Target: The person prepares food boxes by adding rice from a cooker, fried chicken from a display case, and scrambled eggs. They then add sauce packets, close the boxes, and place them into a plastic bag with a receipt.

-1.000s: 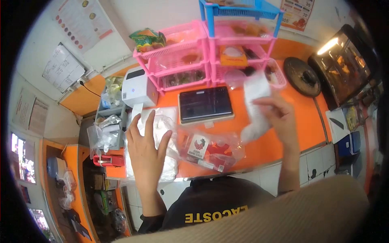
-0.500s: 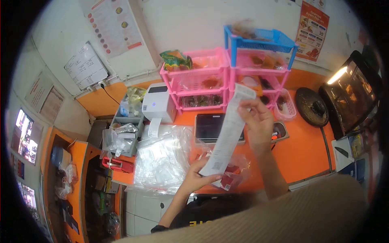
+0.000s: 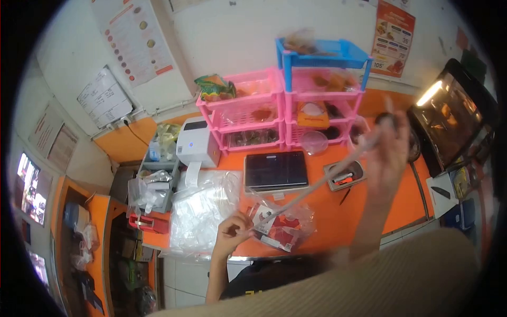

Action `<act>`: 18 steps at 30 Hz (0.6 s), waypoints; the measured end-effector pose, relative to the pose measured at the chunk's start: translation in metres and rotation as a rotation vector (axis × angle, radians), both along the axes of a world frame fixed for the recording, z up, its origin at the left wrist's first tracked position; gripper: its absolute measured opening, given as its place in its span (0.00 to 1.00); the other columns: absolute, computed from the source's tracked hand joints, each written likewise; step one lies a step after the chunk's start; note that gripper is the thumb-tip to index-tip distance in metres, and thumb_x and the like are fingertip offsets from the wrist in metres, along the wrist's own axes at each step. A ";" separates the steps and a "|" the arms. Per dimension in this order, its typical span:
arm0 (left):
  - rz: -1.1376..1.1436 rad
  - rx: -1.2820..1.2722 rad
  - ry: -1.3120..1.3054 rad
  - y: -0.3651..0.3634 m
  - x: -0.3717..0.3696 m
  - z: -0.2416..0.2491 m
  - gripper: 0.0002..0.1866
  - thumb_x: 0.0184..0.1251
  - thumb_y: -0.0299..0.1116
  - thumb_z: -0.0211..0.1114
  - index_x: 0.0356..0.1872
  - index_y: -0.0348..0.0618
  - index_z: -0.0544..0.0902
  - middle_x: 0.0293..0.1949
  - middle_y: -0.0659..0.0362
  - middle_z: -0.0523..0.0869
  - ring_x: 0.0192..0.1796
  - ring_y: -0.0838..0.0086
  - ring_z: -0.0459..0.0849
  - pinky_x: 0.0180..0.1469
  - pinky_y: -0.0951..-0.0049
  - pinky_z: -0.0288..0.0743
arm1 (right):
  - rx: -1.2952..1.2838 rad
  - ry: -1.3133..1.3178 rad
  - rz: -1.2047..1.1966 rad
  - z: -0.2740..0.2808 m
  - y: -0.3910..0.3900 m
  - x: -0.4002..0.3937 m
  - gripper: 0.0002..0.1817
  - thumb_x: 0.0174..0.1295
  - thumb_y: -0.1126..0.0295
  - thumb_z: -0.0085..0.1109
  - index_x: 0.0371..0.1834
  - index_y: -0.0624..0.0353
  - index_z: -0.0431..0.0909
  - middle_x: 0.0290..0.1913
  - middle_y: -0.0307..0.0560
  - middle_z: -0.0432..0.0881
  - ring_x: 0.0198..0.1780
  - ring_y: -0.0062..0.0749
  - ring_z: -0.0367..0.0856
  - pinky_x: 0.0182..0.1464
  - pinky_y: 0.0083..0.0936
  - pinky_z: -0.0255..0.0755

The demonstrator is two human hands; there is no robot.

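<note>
A long white paper strip (image 3: 322, 179), seen nearly edge-on, stretches diagonally between my two hands. My left hand (image 3: 233, 232) pinches its lower end beside a clear plastic bag with red and white contents (image 3: 282, 224). Up at the right, my right hand (image 3: 388, 150) is blurred by motion at the strip's upper end; its fingers are too smeared to read. Beneath the strip lie a dark tablet (image 3: 276, 170) and a small tray with a marker (image 3: 344, 175). A white label printer (image 3: 196, 145) has a paper tongue hanging from its front.
Pink shelves (image 3: 243, 111) and a blue rack (image 3: 327, 58) stand at the back of the orange counter (image 3: 393, 211). Stacked clear bags (image 3: 203, 211), a red tape dispenser (image 3: 149, 224) and a grey organizer (image 3: 161, 169) are at left. A lit display case (image 3: 449, 121) stands right.
My right hand has moved right, drawing the strip out diagonally; the strip has turned edge-on. My left hand has shifted slightly left, and the tablet is now less covered.
</note>
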State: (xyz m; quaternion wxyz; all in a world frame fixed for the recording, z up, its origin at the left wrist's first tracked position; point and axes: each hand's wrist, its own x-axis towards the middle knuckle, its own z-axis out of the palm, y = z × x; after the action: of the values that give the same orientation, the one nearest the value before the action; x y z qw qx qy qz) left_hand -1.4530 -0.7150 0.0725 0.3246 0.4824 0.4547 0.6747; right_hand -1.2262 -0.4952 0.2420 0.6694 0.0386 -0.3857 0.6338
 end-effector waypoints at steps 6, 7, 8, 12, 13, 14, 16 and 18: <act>0.402 0.157 0.737 0.013 0.001 0.049 0.12 0.40 0.20 0.69 0.30 0.44 0.83 0.38 0.56 0.78 0.47 0.63 0.79 0.49 0.67 0.74 | 0.327 -0.170 0.762 -0.023 -0.017 0.014 0.09 0.62 0.80 0.58 0.45 0.67 0.75 0.47 0.50 0.78 0.51 0.37 0.78 0.56 0.37 0.71; 0.386 0.181 0.794 0.013 0.003 0.058 0.13 0.38 0.20 0.69 0.31 0.45 0.84 0.42 0.56 0.78 0.48 0.61 0.79 0.50 0.65 0.74 | 0.399 -0.400 0.692 -0.028 -0.031 0.000 0.09 0.62 0.78 0.60 0.44 0.66 0.76 0.47 0.49 0.78 0.52 0.38 0.79 0.57 0.37 0.71; 0.367 0.204 0.832 0.014 0.005 0.066 0.13 0.39 0.20 0.69 0.31 0.45 0.84 0.42 0.56 0.78 0.48 0.61 0.79 0.50 0.65 0.74 | 0.469 -0.628 0.611 -0.034 -0.043 -0.012 0.09 0.61 0.76 0.62 0.42 0.65 0.76 0.47 0.49 0.79 0.52 0.40 0.79 0.59 0.38 0.70; 0.304 0.272 0.874 0.026 0.008 0.078 0.14 0.43 0.21 0.69 0.35 0.44 0.84 0.45 0.55 0.78 0.49 0.61 0.79 0.51 0.65 0.74 | 0.315 -0.897 0.609 -0.073 -0.056 -0.043 0.13 0.60 0.76 0.65 0.44 0.65 0.72 0.45 0.47 0.81 0.50 0.31 0.81 0.56 0.29 0.73; 0.296 0.282 0.856 0.029 0.009 0.078 0.15 0.45 0.21 0.69 0.38 0.43 0.83 0.46 0.54 0.78 0.50 0.61 0.79 0.51 0.65 0.74 | 0.155 -0.872 0.762 -0.076 -0.058 -0.045 0.14 0.60 0.77 0.64 0.45 0.64 0.71 0.46 0.47 0.81 0.50 0.29 0.81 0.55 0.27 0.74; 0.292 0.245 0.657 0.033 0.013 0.076 0.16 0.48 0.21 0.68 0.41 0.42 0.82 0.46 0.54 0.78 0.50 0.62 0.79 0.52 0.66 0.74 | 0.112 -0.861 0.715 -0.074 -0.060 -0.046 0.16 0.60 0.77 0.65 0.47 0.64 0.68 0.45 0.47 0.81 0.50 0.27 0.81 0.53 0.25 0.74; 0.276 0.165 0.259 0.040 0.029 0.071 0.17 0.56 0.21 0.67 0.49 0.39 0.78 0.48 0.54 0.78 0.52 0.63 0.78 0.55 0.66 0.73 | 0.021 -0.835 0.620 -0.070 -0.067 -0.048 0.20 0.60 0.78 0.65 0.49 0.62 0.63 0.44 0.47 0.82 0.49 0.25 0.81 0.50 0.21 0.76; 0.073 0.084 -0.106 0.039 0.041 0.067 0.24 0.71 0.36 0.58 0.64 0.35 0.68 0.57 0.52 0.76 0.59 0.65 0.75 0.61 0.68 0.69 | 0.015 -0.812 0.547 -0.071 -0.072 -0.052 0.23 0.59 0.79 0.65 0.50 0.60 0.60 0.44 0.49 0.82 0.49 0.26 0.82 0.48 0.20 0.76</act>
State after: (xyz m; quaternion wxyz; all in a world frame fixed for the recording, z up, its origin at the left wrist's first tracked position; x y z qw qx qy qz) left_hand -1.4122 -0.6757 0.1390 0.3027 0.4424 0.4254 0.7292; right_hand -1.2782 -0.5671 0.1708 0.2736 -0.1067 -0.5959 0.7474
